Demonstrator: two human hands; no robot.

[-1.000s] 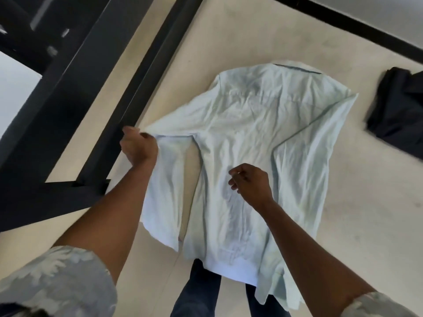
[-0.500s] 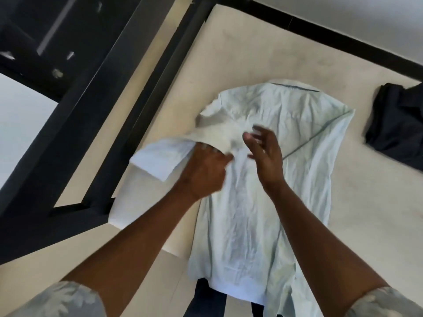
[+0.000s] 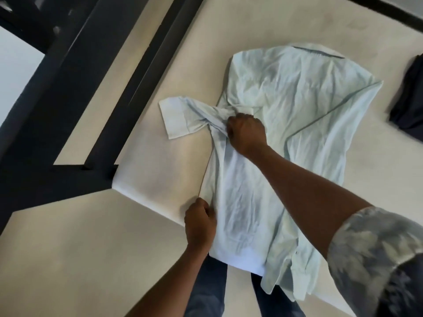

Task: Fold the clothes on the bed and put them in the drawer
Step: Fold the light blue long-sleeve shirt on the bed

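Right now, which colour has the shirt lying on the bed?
The shirt is pale blue-green and plain; the head view shows it.

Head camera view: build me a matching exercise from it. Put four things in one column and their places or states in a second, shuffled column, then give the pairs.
Column one:
1. pale blue crumpled shirt
2. dark cloth garment
3. left hand
4. right hand

Column two:
A. lies at the right edge of the view, apart from the shirt
B. grips the bunched sleeve
C. lies spread on the cream mattress, hem over the near edge
D. holds the shirt's left side edge near the hem

Pairs: 1-C, 2-A, 3-D, 4-B
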